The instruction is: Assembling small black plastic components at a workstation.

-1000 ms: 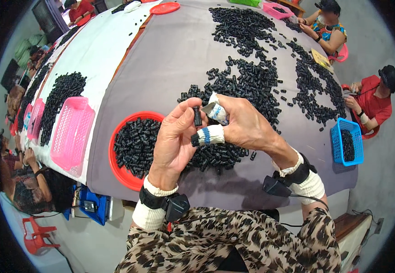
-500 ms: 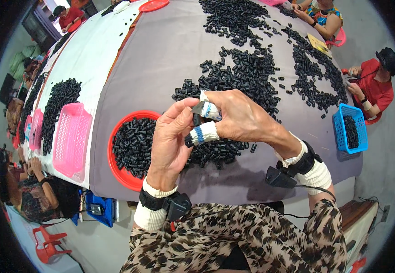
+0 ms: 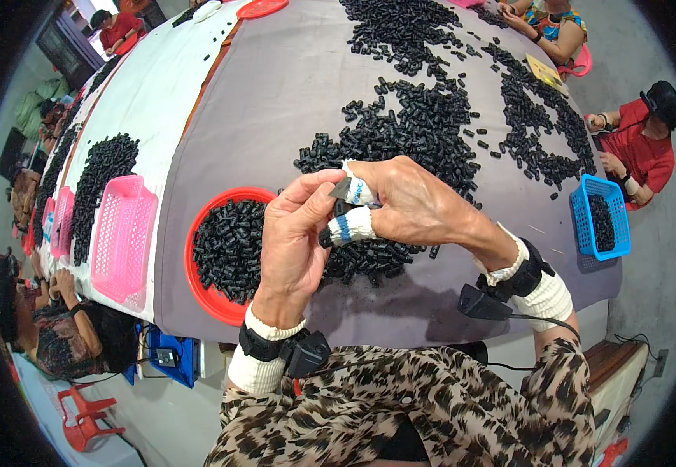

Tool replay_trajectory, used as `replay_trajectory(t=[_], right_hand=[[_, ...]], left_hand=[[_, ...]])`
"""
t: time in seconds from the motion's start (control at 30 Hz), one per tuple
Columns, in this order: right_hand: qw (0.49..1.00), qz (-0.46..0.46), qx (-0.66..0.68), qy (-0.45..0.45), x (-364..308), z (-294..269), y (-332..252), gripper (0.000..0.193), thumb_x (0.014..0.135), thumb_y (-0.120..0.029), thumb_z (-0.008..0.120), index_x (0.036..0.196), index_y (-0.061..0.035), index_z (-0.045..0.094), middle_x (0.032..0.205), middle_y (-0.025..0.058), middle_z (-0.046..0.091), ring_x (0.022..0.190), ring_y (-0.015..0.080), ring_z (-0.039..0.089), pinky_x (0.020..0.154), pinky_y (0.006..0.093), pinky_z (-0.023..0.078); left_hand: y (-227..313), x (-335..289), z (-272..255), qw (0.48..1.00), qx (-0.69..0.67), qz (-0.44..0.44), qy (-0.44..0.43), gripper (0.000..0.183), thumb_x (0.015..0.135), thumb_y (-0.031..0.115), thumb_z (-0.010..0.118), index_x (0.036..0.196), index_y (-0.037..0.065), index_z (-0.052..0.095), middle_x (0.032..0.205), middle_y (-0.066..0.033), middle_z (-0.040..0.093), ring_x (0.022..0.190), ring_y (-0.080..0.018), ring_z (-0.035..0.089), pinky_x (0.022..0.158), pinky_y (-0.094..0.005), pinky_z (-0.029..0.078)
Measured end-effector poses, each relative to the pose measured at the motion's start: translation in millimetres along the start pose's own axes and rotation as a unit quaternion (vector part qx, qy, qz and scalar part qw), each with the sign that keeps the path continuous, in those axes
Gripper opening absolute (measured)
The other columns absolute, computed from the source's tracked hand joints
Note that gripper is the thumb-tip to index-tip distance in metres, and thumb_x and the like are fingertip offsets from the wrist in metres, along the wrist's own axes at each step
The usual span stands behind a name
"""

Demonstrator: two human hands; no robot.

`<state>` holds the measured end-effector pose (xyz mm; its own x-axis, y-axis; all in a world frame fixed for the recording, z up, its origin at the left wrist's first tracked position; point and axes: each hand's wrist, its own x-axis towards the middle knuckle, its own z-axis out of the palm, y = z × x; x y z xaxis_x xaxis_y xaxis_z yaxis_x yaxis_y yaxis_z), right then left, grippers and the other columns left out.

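Note:
My left hand (image 3: 290,241) pinches a small black cylindrical piece (image 3: 341,208), partly hidden by the fingers. My right hand (image 3: 423,204) is closed around a small grey metal blade (image 3: 342,188), whose pointed end lies against my left fingertips, close above the piece. White cloth wraps (image 3: 351,226) with blue markings cover my right thumb and forefinger. Both hands are held together above the table, in front of a large pile of black pieces (image 3: 416,124). A round red basin (image 3: 225,310) full of the same pieces stands just left of my left hand.
Grey cloth (image 3: 268,86) covers the table. On the left are a pink basket (image 3: 124,286) and another pile of black pieces (image 3: 105,171). A blue basket (image 3: 619,243) holds pieces at the right edge. A person in red (image 3: 645,148) sits beyond it; other people work around the table.
My hands stay nearly in place, with only a slight shift of the fingers and blade. At the right, the person in red has moved their hands a little.

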<state>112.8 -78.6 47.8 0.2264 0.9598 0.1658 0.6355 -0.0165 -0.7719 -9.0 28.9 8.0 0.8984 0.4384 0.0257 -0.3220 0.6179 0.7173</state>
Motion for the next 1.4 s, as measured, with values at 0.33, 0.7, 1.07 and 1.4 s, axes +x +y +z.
replay_trajectory(t=[0.33, 0.7, 1.07, 1.4], right_hand=[[0.999, 0.025, 0.038, 0.015, 1.8, -0.3, 0.4, 0.033, 0.068, -0.027, 0.071, 0.079, 0.0008, 0.055, 0.064, 0.0098, 0.056, 0.058, 0.0206, 0.053, 0.055, 0.0326, 0.042], [0.999, 0.038, 0.019, 0.004, 3.1, -0.1, -1.7, 0.041, 0.063, -0.031, 0.078, 0.080, -0.0010, 0.057, 0.064, 0.0033, 0.054, 0.059, 0.0128, 0.050, 0.055, 0.0283, 0.041], [0.999, 0.033, -0.014, 0.001, 5.0, -2.3, -9.1, 0.043, 0.066, -0.035, 0.073, 0.071, 0.0035, 0.055, 0.060, 0.0159, 0.055, 0.053, 0.0284, 0.055, 0.053, 0.0372, 0.043], [1.000, 0.011, -0.003, -0.006, 4.4, -0.3, -5.5, 0.040, 0.068, -0.032, 0.071, 0.072, 0.0044, 0.054, 0.062, 0.0184, 0.056, 0.055, 0.0326, 0.056, 0.054, 0.0394, 0.042]], left_hand=[[-0.4, 0.5, 0.2, 0.996, -0.088, -0.030, 0.012, 0.020, 0.087, 0.011, 0.055, 0.104, 0.000, 0.057, 0.087, -0.0082, 0.063, 0.077, -0.0132, 0.061, 0.070, -0.0273, 0.052], [-2.1, -1.3, -9.0, 0.993, -0.104, -0.037, -0.036, 0.020, 0.088, 0.013, 0.053, 0.104, 0.001, 0.054, 0.093, -0.0086, 0.059, 0.078, -0.0156, 0.058, 0.070, -0.0288, 0.051], [0.1, -3.5, -5.2, 0.999, -0.039, 0.002, -0.004, 0.018, 0.087, 0.008, 0.054, 0.102, -0.002, 0.059, 0.087, -0.0065, 0.062, 0.077, -0.0111, 0.060, 0.071, -0.0239, 0.049], [2.0, -4.8, -3.5, 1.000, -0.005, 0.026, -0.012, 0.017, 0.086, 0.008, 0.056, 0.100, -0.001, 0.060, 0.090, -0.0058, 0.063, 0.079, -0.0099, 0.059, 0.072, -0.0232, 0.047]])
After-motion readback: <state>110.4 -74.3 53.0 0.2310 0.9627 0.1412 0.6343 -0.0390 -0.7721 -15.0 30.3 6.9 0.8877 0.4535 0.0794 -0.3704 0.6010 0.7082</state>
